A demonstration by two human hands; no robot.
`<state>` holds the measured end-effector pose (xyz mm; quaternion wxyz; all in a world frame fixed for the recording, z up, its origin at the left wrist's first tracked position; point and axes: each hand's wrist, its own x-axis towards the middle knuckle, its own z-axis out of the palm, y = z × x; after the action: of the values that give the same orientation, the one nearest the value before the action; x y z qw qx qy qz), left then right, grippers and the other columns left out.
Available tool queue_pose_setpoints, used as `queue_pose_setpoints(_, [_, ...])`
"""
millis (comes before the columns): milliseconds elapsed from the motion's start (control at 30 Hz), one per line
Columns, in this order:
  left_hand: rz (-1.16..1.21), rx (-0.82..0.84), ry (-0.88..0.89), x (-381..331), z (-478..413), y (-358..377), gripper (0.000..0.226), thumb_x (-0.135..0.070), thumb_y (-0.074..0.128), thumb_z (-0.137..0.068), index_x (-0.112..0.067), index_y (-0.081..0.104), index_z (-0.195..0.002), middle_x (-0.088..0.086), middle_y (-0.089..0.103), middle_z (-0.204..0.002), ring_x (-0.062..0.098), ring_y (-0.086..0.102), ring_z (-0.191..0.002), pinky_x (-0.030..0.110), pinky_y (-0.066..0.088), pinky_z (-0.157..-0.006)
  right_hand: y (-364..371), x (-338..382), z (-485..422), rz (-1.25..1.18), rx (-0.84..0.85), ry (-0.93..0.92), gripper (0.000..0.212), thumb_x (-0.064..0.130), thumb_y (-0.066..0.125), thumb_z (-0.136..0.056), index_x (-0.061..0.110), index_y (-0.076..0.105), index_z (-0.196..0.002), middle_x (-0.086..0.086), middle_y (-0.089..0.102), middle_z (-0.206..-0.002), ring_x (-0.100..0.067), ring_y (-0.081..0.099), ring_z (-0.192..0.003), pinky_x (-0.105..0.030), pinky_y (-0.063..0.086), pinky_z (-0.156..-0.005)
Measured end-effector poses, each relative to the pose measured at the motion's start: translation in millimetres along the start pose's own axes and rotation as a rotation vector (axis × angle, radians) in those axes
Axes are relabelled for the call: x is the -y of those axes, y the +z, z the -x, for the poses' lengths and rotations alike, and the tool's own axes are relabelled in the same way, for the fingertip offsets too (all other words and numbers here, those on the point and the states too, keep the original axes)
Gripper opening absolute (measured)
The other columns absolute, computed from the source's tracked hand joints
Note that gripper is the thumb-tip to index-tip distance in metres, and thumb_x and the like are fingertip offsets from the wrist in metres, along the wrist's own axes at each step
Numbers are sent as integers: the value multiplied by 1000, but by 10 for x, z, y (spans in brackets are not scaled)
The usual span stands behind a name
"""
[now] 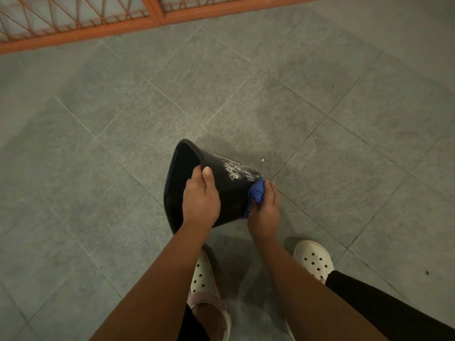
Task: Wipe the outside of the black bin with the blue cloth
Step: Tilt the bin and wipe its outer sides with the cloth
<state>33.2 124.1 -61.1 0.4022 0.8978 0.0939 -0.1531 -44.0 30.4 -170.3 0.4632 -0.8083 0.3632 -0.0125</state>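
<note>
1. Black bin (229,190) tipped on its side on the floor (123,94) — left hand (200,199) fingers grip its rim
2. Right hand (264,212) clutches blue cloth (256,194) at the base
3. Judged light, rigid, slick — hold the rim

The floor (270,70) is grey stone-look tile, its pale joints running on the diagonal. Along the far edge stands an orange metal grille (81,33). Near the middle the bin (234,193) is tipped over, mouth to the left — whether its low edge touches the tiles cannot be told. Just beyond it lies a pale crumb (262,159); a dark speck (427,273) sits well off to the right. Two white clogs (314,260) stand on the tiles nearest the camera — well apart.
</note>
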Motion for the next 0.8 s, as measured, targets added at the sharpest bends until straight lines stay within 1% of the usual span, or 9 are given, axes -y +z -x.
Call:
queue_pose_setpoints(67, [-7,-14,-37,22,-61,-56,42,-38,26,-100,-20,45,-133,6,57,-119,16,52,-110,28,40,-90,9,16,33,27,16,-69,63,-2,57,-82,7,33,-140,-15,27,-149,-29,22,-139,-31,15,-112])
queue_pose_setpoints(133, [8,-49,-69,49,-93,-112,42,-31,28,-101,-18,40,-140,7,56,-125,19,51,-116,26,36,-91,36,-15,26,49,17,-173,65,-6,59,-78,6,37,-138,-16,31,-148,-32,22,-139,-36,16,-112])
queue_pose_setpoints(233, [-10,-103,-38,80,-63,-150,41,-26,28,-102,-15,43,-138,5,59,-121,9,51,-104,21,36,-87,30,-39,-36,84,70,-221,64,-4,56,-82,11,34,-140,-12,27,-150,-32,15,-141,-42,15,-113])
queue_pose_setpoints(300, [-20,-109,-4,87,-37,-140,40,-24,29,-102,-13,44,-137,4,60,-118,3,48,-99,19,37,-87,16,-18,-68,50,82,-174,64,-3,55,-83,13,33,-141,-12,21,-152,-31,14,-141,-42,17,-114])
queue_pose_setpoints(400, [-34,-93,36,87,-46,-117,40,-24,30,-102,-13,42,-138,4,60,-116,2,48,-98,18,38,-86,2,79,-38,-59,23,-23,62,-5,53,-84,13,34,-141,-19,14,-150,-24,21,-136,-21,15,-109])
queue_pose_setpoints(467, [-39,-99,47,105,-60,-119,40,-25,30,-102,-13,43,-138,3,61,-115,2,49,-97,18,39,-86,27,129,9,-92,-26,-20,62,-7,55,-82,11,38,-139,-20,19,-145,-14,25,-126,-11,15,-104])
queue_pose_setpoints(533, [-37,-105,59,135,-62,-121,40,-25,30,-102,-13,43,-137,0,60,-112,3,50,-97,20,41,-85,53,161,45,-58,-32,-94,67,-10,59,-77,11,40,-138,-21,26,-141,-15,29,-125,-16,21,-106])
queue_pose_setpoints(633, [-41,-89,85,158,-43,-110,40,-28,29,-101,-14,44,-136,-4,58,-110,4,52,-98,22,44,-86,94,144,-65,10,-32,-178,73,-13,62,-71,14,43,-136,-23,37,-139,-32,41,-126,-32,33,-106])
queue_pose_setpoints(800, [-52,-106,88,166,-44,-88,42,-31,29,-101,-14,44,-137,2,62,-114,11,57,-103,29,48,-89,-19,120,-239,17,92,19,69,-3,56,-82,23,33,-141,-7,25,-152,-26,33,-135,-22,22,-106])
